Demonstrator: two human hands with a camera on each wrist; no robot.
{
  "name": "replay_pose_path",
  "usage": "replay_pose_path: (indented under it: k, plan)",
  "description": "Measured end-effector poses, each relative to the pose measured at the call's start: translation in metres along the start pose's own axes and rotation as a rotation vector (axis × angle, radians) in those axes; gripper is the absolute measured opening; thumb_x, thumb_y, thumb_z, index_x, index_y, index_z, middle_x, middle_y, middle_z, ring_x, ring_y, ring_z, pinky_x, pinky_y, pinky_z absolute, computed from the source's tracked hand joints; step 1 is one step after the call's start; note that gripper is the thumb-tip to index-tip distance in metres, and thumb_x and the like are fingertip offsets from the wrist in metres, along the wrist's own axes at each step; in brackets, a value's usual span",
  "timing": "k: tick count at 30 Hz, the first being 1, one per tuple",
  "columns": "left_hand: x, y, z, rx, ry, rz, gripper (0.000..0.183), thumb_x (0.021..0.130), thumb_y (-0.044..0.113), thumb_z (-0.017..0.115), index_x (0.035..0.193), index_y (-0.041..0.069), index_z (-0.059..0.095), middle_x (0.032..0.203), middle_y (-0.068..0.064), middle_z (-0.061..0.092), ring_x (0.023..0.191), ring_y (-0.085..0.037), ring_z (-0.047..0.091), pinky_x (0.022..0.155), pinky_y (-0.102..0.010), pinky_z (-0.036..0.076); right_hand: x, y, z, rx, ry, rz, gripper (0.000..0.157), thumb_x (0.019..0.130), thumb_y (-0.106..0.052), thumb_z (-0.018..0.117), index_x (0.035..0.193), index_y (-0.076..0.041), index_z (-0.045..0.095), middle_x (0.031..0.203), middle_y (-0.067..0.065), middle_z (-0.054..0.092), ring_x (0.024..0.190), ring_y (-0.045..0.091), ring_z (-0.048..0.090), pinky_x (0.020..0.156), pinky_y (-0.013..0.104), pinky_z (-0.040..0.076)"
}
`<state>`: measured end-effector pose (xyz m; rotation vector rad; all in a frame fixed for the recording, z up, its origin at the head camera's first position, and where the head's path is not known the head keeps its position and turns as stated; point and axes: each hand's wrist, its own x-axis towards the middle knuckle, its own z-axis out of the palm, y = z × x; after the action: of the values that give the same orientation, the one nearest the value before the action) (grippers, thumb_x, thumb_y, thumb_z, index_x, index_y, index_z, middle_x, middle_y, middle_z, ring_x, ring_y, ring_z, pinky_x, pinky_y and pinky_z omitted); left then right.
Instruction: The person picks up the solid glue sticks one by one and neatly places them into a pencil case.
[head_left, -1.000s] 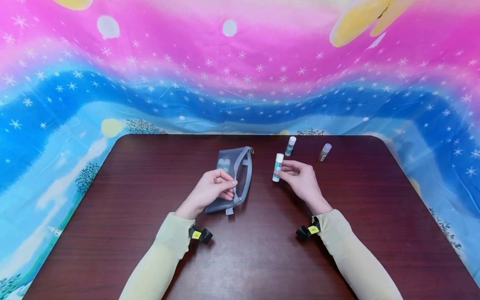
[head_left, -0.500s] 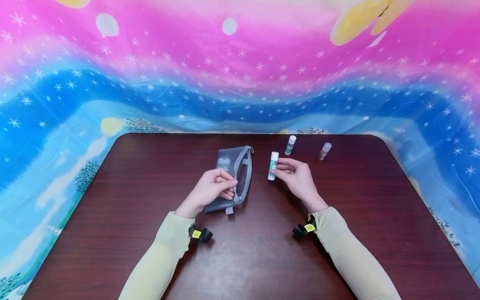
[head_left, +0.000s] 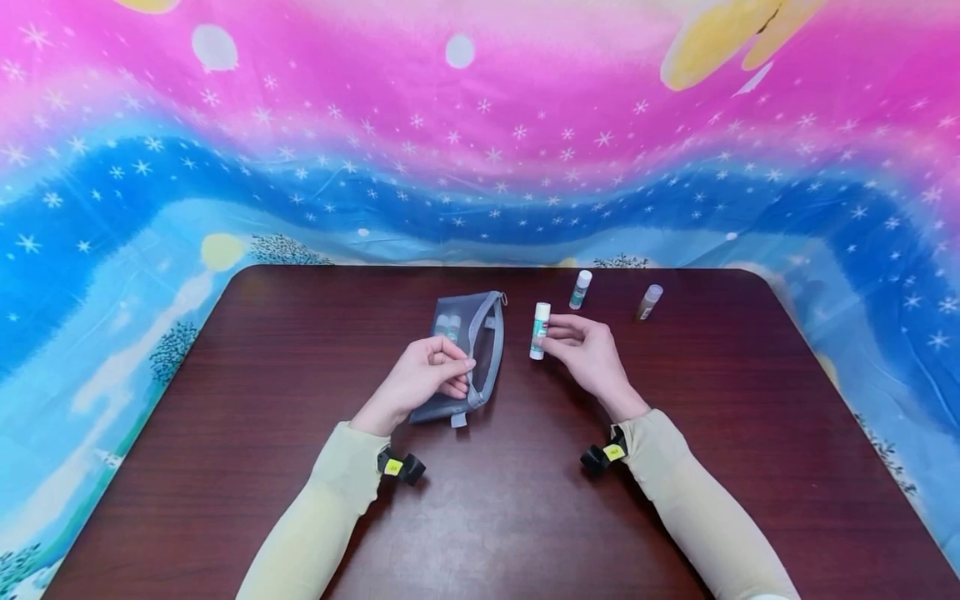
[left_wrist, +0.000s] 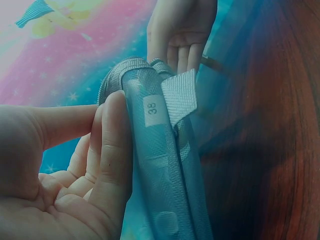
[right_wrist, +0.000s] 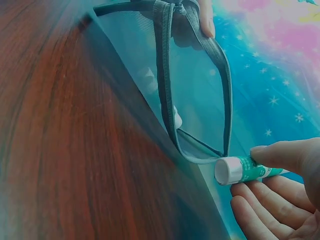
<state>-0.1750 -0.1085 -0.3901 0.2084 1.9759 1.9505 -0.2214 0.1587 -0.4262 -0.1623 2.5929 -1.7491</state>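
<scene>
Backdrop: pink-and-blue fabric printed with white snowflakes (head_left: 480,158), filling the upper half of the head view.
Surface: dark reddish-brown wood-grained table (head_left: 480,525), across the lower half.
Pouch: grey translucent mesh pouch with a zip edge (head_left: 459,310), at the frame's centre, its mouth gaping toward the right; a white tag hangs at its lower end (head_left: 459,421).
Pouch contents: two pale-capped green cylinders (head_left: 453,327), side by side, seen dimly through the mesh.
Left hand (head_left: 422,377): thumb and fingers pinch the near rim of the pouch mouth.
Right hand (head_left: 588,354): thumb and fingertips grip a white-and-green cylindrical stick with a white cap (head_left: 539,332).
Held stick: nearly upright at the left of the right hand's fingertips, between that hand and the pouch, outside the mouth and apart from it.
Upper right of table: a second white-capped green stick (head_left: 580,290) and, farther right, a brownish stick with a translucent cap (head_left: 649,303).
Forearms: pale yellow sleeves (head_left: 300,517), entering from the lower edge.
</scene>
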Motion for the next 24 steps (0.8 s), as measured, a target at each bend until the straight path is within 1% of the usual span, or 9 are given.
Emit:
replay_pose_path:
  k: [13, 20, 24]
  plan:
    - [0.000, 0.001, 0.000, 0.002, -0.006, 0.005, 0.019, 0.088, 0.002, 0.064, 0.098, -0.011, 0.056, 0.076, -0.023, 0.063, 0.064, -0.029, 0.063, 0.071, -0.044, 0.056, 0.007, -0.009, 0.013, 0.026, -0.014, -0.009, 0.043, 0.079, -0.026, 0.076, 0.118, -0.013, 0.064, 0.098, 0.004, 0.068, 0.086, 0.014, 0.066, 0.074, 0.032, 0.054]
    - [-0.001, 0.002, 0.000, 0.018, -0.006, 0.007, 0.020, 0.088, 0.003, 0.064, 0.099, -0.011, 0.056, 0.077, -0.024, 0.063, 0.067, -0.032, 0.064, 0.071, -0.044, 0.056, 0.009, -0.012, 0.017, 0.028, -0.012, -0.012, 0.043, 0.078, -0.027, 0.078, 0.117, -0.013, 0.064, 0.096, 0.003, 0.068, 0.085, 0.015, 0.066, 0.073, 0.032, 0.054]
    - [-0.002, 0.002, 0.000, 0.019, -0.003, 0.007, 0.020, 0.088, 0.003, 0.064, 0.099, -0.011, 0.056, 0.077, -0.024, 0.063, 0.066, -0.031, 0.064, 0.071, -0.044, 0.056, 0.010, -0.012, 0.019, 0.035, -0.016, -0.015, 0.043, 0.078, -0.027, 0.078, 0.117, -0.013, 0.064, 0.096, 0.004, 0.068, 0.084, 0.015, 0.066, 0.073, 0.032, 0.054]
